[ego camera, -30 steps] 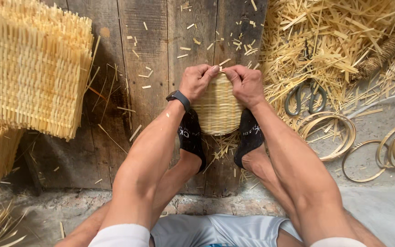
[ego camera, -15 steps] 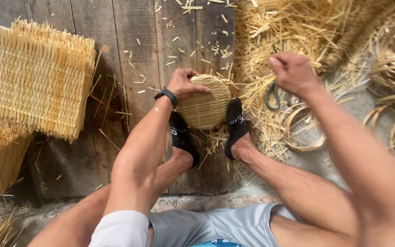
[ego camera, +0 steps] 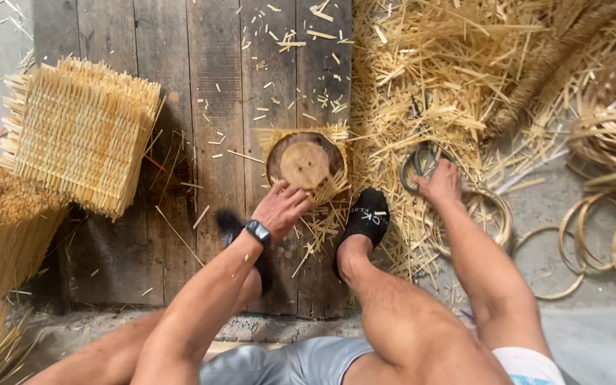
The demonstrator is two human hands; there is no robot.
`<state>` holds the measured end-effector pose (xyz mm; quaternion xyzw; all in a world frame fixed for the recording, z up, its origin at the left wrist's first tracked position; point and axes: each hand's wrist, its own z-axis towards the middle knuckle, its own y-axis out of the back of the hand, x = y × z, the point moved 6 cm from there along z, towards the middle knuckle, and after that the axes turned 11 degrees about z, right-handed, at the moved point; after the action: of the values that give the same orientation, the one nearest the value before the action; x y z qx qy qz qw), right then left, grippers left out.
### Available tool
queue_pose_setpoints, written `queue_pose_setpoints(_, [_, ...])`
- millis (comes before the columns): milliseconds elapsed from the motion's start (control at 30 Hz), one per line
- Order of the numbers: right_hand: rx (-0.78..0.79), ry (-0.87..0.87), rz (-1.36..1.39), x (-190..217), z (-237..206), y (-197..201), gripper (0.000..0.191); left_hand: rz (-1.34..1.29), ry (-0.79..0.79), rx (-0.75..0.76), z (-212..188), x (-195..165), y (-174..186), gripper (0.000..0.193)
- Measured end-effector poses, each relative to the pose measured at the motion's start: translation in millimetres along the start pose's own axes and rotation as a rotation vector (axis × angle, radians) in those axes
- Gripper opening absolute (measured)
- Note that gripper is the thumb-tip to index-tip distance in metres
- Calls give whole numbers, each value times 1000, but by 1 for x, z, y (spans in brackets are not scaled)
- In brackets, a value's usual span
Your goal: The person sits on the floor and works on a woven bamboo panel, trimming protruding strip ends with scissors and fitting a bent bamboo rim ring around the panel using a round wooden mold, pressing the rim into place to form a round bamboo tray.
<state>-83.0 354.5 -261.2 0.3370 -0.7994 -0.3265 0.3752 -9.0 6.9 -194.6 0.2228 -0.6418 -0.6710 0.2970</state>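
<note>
Since half a second ago the small woven basket [ego camera: 306,165] has been tipped over: its round wooden base disc now faces up at the camera, where its woven side showed before, and the right hand has dropped from above the straw down onto the scissors. The basket sits on the dark wooden board [ego camera: 215,107], near the board's right edge and about halfway along it. Its axis runs roughly straight up toward the viewer, so no long side shows; loose stake ends stick out around the rim, mostly to the right and below.

The left hand [ego camera: 281,208] lies against the basket's lower left rim, fingers curled and touching the weave; whether they pinch it or only steady it cannot be told. A black watch [ego camera: 258,232] sits on that wrist. The right hand [ego camera: 440,184] rests on the scissors [ego camera: 416,165], which lie in the straw just off the board's right edge, their loop handles partly under the fingers; the hand looks closed over them, though a firm grip cannot be confirmed.

A foot in a black sock [ego camera: 365,217] is planted just below and right of the basket at the board's right edge; the other foot is blurred beneath the left wrist. A heap of cut straw [ego camera: 450,78] spreads beyond the right edge, with coiled cane hoops [ego camera: 604,228] further right. At the board's left edge lies a stack of flat woven mats [ego camera: 80,132].
</note>
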Motion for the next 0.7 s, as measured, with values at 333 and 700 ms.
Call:
queue_pose_setpoints(333, [501,-294,904,-40,6,8,39,-376,698,-6,29,35,-24,91])
queue_pose_setpoints(700, [1018,-176,-451,-90,-80,-4,31,-413,720,116,27,16,-40,108])
